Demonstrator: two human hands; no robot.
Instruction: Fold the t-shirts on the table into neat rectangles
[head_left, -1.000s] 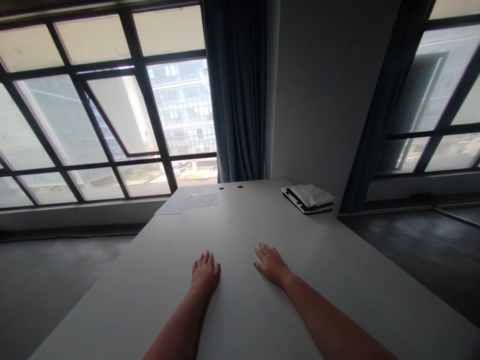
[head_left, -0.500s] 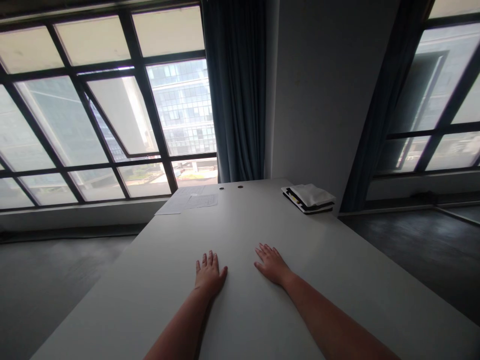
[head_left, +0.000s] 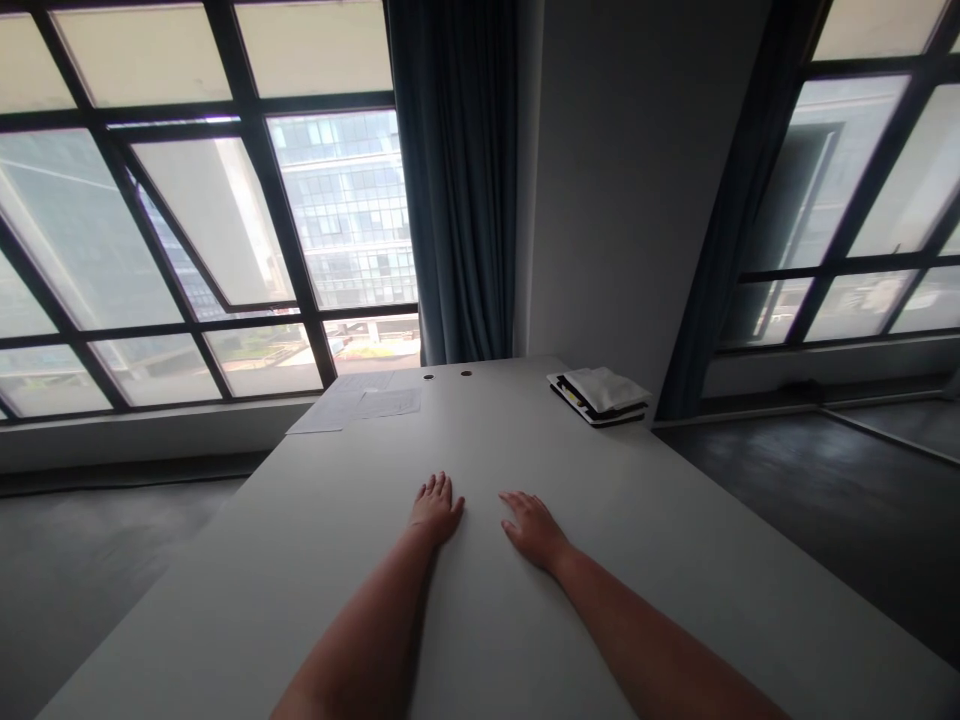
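My left hand [head_left: 437, 508] lies palm down on the white table [head_left: 337, 560], its fingers apart and nothing in it. To its right, my right hand [head_left: 534, 530] rests on the same surface with fingers spread, also holding nothing. A gap of bare tabletop separates the two. Beyond my right hand sits a small stack [head_left: 600, 397] of black and white items with a crumpled white piece on top and a bit of yellow at its side. Sheets of paper [head_left: 360, 402] lie flat at the far left of the table.
Two small dark round spots [head_left: 466, 374] mark the table's far end. Behind it hang a blue curtain [head_left: 469, 200] and a grey pillar [head_left: 607, 200]. Windows [head_left: 337, 210] stand left and right, one pane tilted open. Grey floor [head_left: 780, 480] borders the table.
My left hand has slid forward and slightly right along the table. My right hand's fingers point more to the left. The whole view has shifted a little to the right.
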